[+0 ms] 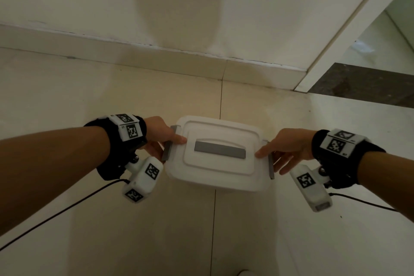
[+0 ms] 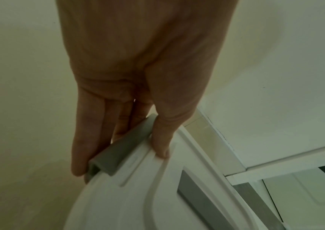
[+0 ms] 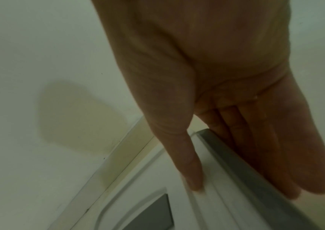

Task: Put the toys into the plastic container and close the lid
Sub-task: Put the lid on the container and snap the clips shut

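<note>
A white plastic container [image 1: 215,172] stands on the tiled floor with its lid on; a grey handle [image 1: 219,149] lies flat in the lid. My left hand [image 1: 167,141] is at the grey left latch [image 2: 118,152]: the thumb [image 2: 161,144] rests on the lid and the straight fingers [image 2: 83,140] lie against the latch's outer side. My right hand [image 1: 272,159] mirrors it at the right latch [image 3: 236,158], with the thumb [image 3: 189,168] on the lid's rim and the straight fingers [image 3: 285,155] outside and below the latch. No toys are in sight.
A pale wall with a skirting board [image 1: 134,58] runs just behind the container. At the right, a white door frame [image 1: 336,40] meets a dark stone threshold [image 1: 369,83]. Black cables [image 1: 56,215] trail from both wrist cameras across the floor.
</note>
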A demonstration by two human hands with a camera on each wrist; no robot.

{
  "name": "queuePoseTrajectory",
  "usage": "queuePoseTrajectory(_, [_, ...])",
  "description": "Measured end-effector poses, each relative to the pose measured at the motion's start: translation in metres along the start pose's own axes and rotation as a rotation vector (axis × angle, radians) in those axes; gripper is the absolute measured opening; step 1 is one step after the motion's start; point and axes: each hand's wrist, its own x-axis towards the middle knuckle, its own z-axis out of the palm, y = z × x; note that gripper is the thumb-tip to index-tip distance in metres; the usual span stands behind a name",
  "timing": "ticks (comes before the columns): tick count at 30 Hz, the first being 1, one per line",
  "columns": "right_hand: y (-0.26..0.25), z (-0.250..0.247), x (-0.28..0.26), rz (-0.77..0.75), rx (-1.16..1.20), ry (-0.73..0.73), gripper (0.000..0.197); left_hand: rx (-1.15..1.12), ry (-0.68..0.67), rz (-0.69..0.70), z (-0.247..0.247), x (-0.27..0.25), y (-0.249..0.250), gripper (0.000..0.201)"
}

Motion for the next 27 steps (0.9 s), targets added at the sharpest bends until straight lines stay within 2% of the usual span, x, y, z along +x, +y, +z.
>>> queuePoseTrajectory(3, [-0.003, 0.001, -0.002, 0.002, 0.021, 0.028, 0.032, 0.02, 0.029, 0.01, 0.002, -0.002, 0.004, 0.057])
queuePoseTrajectory(9, [-0.016, 0.006, 0.0, 0.004, -0.082, 0.092, 0.023, 0.041, 0.062, 0.015, 0.007, -0.007, 0.01, 0.05])
queuePoseTrajectory(16, [-0.02, 0.016, 0.0, -0.042, -0.16, 0.178, 0.016, 0.18, 0.09, 0.045, 0.016, -0.01, 0.02, 0.023])
queuePoseTrajectory(21, [-0.019, 0.017, -0.003, -0.052, -0.149, 0.165, 0.015, 0.195, 0.076, 0.039, 0.014, -0.008, 0.016, 0.034])
queuePoseTrajectory(24, [-0.019, 0.009, -0.004, -0.053, -0.095, 0.128, 0.022, 0.08, 0.026, 0.012, 0.001, -0.006, 0.013, 0.044])
queuePoseTrajectory(27, [-0.029, -0.009, -0.002, -0.087, 0.021, 0.132, 0.029, -0.089, 0.03, 0.031, -0.015, -0.005, 0.022, 0.043])
